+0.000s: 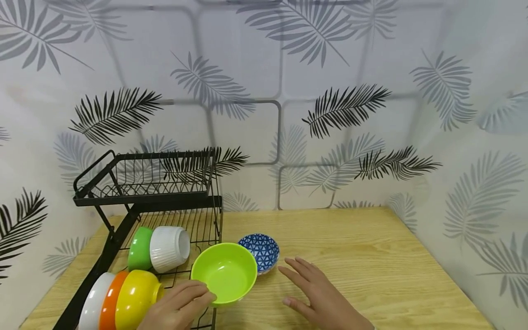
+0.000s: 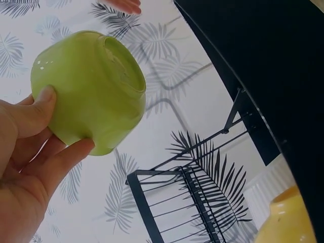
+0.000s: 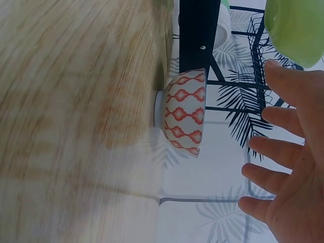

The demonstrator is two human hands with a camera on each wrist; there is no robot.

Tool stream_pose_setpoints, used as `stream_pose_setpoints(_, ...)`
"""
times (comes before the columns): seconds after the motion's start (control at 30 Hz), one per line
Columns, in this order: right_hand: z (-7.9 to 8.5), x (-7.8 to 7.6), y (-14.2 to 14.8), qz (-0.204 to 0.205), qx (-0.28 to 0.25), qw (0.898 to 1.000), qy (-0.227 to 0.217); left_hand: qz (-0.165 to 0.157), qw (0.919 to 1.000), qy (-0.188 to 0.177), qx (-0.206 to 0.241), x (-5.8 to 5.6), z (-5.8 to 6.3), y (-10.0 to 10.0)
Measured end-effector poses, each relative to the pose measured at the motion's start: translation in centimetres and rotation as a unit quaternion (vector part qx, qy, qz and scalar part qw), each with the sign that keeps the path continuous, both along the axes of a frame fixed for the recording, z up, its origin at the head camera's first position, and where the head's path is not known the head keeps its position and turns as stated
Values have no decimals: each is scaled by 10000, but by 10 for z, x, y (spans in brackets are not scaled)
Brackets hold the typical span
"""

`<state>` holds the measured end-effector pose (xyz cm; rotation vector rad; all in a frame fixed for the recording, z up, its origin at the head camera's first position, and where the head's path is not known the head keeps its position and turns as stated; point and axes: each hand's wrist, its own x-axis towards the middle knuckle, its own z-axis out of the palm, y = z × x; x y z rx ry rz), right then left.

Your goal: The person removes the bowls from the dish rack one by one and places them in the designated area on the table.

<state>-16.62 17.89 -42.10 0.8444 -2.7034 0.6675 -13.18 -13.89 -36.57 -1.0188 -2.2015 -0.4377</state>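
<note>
My left hand [image 1: 181, 305] grips a lime-green bowl [image 1: 227, 275] by its near left rim, thumb and fingers pinching its wall in the left wrist view. In the head view the bowl's inside faces up, and it overlaps the edge of the black dish rack [image 1: 218, 215]. My right hand [image 1: 315, 293] is held over the table to the right, fingers spread and holding nothing. Beyond the green bowl a small bowl [image 1: 264, 250] stands upright on the table, blue-patterned inside; the right wrist view shows its outside with a red pattern [image 3: 185, 112].
On the rack's lower level, a green bowl [image 1: 140, 250] and a white ribbed bowl [image 1: 167, 250] lie on their sides. Nearer stand a white bowl [image 1: 90, 305], an orange bowl [image 1: 109, 305] and a yellow bowl [image 1: 134, 302]. Wood-grain table [image 1: 371, 256] extends right, with leaf-patterned wall covering [image 1: 350, 178] behind.
</note>
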Motion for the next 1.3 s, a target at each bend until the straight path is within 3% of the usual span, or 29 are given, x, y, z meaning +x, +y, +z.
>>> stream_pose_setpoints(0.17, 2, 2, -1, 3, 27, 9999, 123, -27, 9996, -248, -95, 0, 1, 4)
stream_pose_setpoints(0.4, 7, 4, 0, -42, 8, 9998, -181, -274, 9995, -155, -90, -4, 1, 9)
stream_pose_setpoints(0.6, 9, 6, 0, -30, 2, 10000, 37, -267, 9992, -256, -161, -4, 1, 10)
stream_pose_setpoints(0.87, 16, 10, 0, -48, -62, 9986, 513, -562, 9982, -31, -185, -11, -1, 17)
stream_pose_setpoints(1.07, 23, 13, 0, -62, -146, 9981, 587, -830, 9960, 191, -285, -17, -3, 28)
stream_pose_setpoints(1.3, 25, 15, 2, -64, -199, 9969, 756, -834, 9943, -329, -570, -18, -5, 39)
